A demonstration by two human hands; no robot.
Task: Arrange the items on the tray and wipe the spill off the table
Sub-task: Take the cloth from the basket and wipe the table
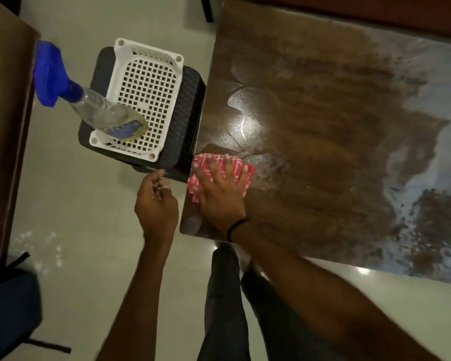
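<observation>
My right hand (220,194) lies flat with fingers spread on a red-and-white checked cloth (246,175), pressing it onto the near left corner of the dark wooden table (310,126). Wet smears and streaks (248,105) shine on the tabletop just beyond the cloth. My left hand (155,201) hovers off the table's left edge with fingers loosely curled and nothing in it. A white perforated tray (146,87) rests on a dark stool (188,110) left of the table. A clear spray bottle (102,108) with a blue trigger head stands in the tray's near corner.
A brown piece of furniture (5,126) runs along the left. A dark bag (8,308) lies on the pale tiled floor at lower left. My legs (227,308) stand by the table's near edge. Furniture legs (206,9) show at the top.
</observation>
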